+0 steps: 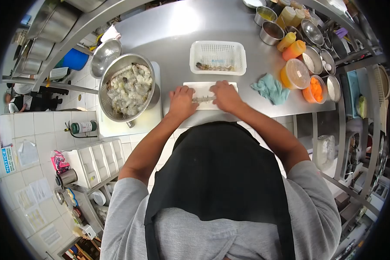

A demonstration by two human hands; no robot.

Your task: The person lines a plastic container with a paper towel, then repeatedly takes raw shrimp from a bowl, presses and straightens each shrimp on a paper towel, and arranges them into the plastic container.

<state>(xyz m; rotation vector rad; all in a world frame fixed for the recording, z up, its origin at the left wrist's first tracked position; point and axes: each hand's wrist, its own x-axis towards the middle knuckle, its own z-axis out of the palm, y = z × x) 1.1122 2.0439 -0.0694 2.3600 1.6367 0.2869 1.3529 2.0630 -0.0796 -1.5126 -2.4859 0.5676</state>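
A greyish shrimp (203, 99) lies stretched out straight on a small white board (199, 84) near the table's front edge. At its left end, my left hand (183, 103) is closed with curled fingers. My right hand (226, 96) grips the other end, fingers bent down over it. Just beyond the board is a white perforated basket (218, 45) with a few shrimp (216, 67) along its near side. To the left, a large steel colander (103, 93) holds a heap of peeled shrimp (130, 91).
The colander stands on a white cutting board (156, 102), beside a steel bowl (106, 56). A teal cloth (271, 89) lies on the right. Farther right are squeeze bottles (294, 50), a lidded orange container (295, 74), a tub of orange pieces (315, 90) and steel bowls.
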